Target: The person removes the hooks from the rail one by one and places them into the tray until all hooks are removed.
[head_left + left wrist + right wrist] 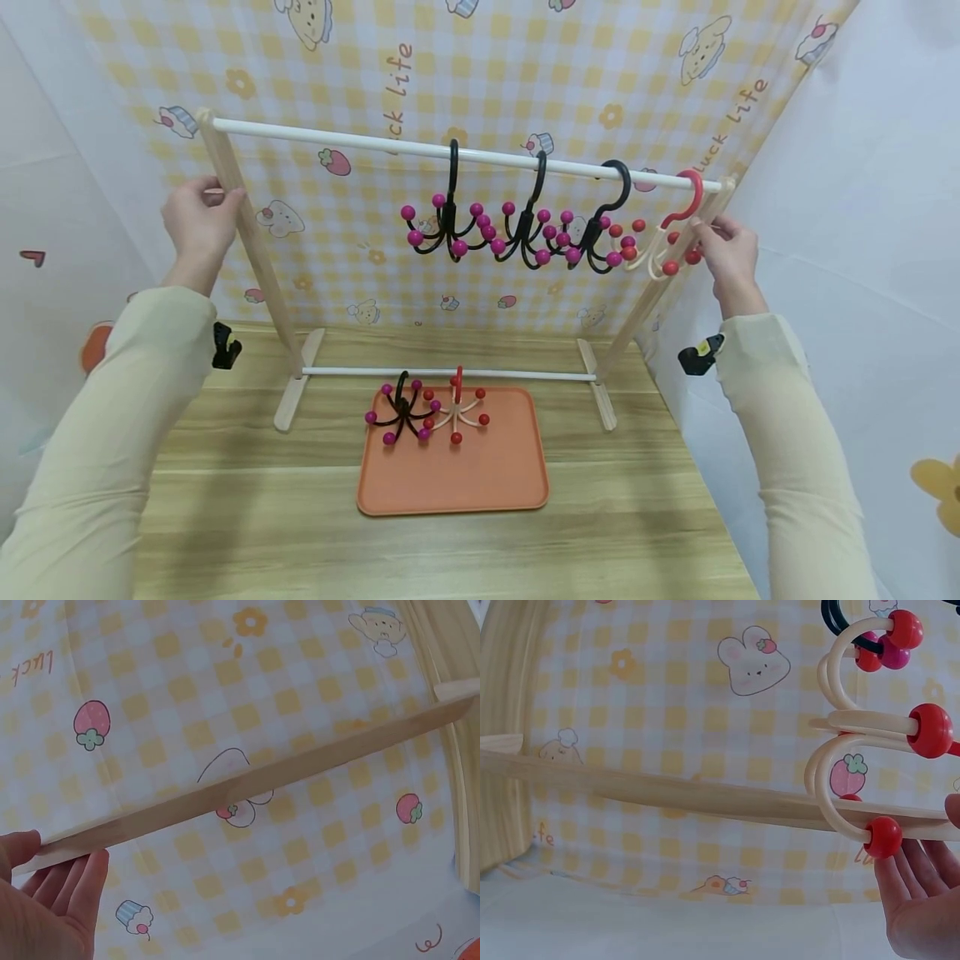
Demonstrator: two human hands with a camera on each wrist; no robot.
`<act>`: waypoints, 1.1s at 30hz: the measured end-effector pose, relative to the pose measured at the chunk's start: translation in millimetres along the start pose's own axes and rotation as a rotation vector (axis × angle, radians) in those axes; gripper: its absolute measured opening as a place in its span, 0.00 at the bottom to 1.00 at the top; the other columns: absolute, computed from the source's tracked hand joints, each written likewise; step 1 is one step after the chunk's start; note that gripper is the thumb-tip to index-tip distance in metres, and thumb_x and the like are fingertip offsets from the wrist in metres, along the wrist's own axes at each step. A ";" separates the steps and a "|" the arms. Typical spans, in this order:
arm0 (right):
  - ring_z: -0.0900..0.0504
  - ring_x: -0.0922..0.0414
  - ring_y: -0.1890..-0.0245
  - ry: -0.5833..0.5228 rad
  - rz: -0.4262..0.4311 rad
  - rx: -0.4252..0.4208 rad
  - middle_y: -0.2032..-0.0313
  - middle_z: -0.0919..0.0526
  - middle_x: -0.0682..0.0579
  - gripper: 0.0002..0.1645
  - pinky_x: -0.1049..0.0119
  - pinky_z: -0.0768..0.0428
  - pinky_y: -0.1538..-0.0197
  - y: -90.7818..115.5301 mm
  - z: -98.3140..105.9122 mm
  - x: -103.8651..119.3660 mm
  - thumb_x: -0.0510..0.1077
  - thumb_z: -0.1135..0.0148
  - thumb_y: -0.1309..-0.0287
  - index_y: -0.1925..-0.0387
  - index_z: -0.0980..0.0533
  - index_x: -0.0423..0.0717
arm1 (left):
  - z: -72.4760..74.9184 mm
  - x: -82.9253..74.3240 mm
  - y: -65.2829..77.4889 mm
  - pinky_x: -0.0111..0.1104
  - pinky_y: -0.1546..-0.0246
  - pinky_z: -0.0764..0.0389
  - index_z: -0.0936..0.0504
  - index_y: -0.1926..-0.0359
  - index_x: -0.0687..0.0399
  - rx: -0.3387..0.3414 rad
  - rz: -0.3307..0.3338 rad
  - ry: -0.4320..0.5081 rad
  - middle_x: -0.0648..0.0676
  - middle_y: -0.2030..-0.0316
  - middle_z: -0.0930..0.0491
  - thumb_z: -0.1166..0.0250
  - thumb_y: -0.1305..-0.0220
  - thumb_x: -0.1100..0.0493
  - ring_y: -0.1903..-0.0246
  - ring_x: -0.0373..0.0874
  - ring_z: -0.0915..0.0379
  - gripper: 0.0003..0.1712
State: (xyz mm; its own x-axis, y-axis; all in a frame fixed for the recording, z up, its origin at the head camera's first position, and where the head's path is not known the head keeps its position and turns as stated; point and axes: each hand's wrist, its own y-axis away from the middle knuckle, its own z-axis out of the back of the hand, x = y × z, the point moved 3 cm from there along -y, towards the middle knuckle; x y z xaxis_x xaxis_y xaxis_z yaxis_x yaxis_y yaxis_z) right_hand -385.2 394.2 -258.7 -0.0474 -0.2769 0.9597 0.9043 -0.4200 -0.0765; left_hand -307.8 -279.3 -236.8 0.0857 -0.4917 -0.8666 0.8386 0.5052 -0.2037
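A wooden garment rack with a white top rail stands across the view. My left hand grips its left post near the top, with thumb and fingers on opposite sides in the left wrist view. Near the top of the right post, my right hand holds the wood. Three black multi-arm hooks with magenta balls hang from the rail. Beside the right hand hangs a cream multi-arm hook with red balls and a red top; one ball overlaps the fingers in the right wrist view.
On the wooden table lies an orange tray. It bears a black hook with magenta balls and a cream hook with red balls. A white lower bar joins the rack's feet. Behind hangs a yellow checked cloth.
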 end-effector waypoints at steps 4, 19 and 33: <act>0.28 0.60 0.51 -0.070 0.019 -0.045 0.48 0.28 0.56 0.34 0.67 0.34 0.46 41.3 -4.6 24.4 0.60 0.38 0.56 0.45 0.30 0.55 | 0.7 -1.7 -0.2 0.28 0.56 0.29 0.29 0.44 0.54 -0.007 -0.020 -0.060 0.55 0.50 0.27 0.47 0.40 0.47 0.52 0.41 0.30 0.26; 0.32 0.59 0.49 -0.505 0.211 -0.052 0.49 0.29 0.48 0.23 0.75 0.34 0.48 139.6 -21.2 71.9 0.43 0.38 0.49 0.50 0.29 0.43 | 0.1 -0.5 -2.5 0.30 0.55 0.30 0.30 0.43 0.54 0.012 -0.060 -0.122 0.58 0.50 0.27 0.49 0.39 0.47 0.47 0.47 0.36 0.26; 0.26 0.52 0.55 -0.390 0.263 0.383 0.55 0.24 0.43 0.19 0.65 0.31 0.48 183.8 -109.7 86.0 0.42 0.40 0.47 0.54 0.27 0.38 | 2.4 -1.1 1.6 0.36 0.52 0.31 0.30 0.43 0.55 0.022 -0.083 -0.123 0.60 0.50 0.28 0.50 0.38 0.48 0.47 0.50 0.36 0.25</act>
State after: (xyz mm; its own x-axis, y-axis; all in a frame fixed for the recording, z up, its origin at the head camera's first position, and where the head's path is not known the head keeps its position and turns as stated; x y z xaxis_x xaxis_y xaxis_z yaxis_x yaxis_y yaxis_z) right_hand -269.6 198.3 -219.9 0.2923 0.0385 0.9555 0.9563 -0.0192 -0.2918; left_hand -305.2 -279.6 -235.1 0.0795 -0.6155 -0.7841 0.8570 0.4440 -0.2616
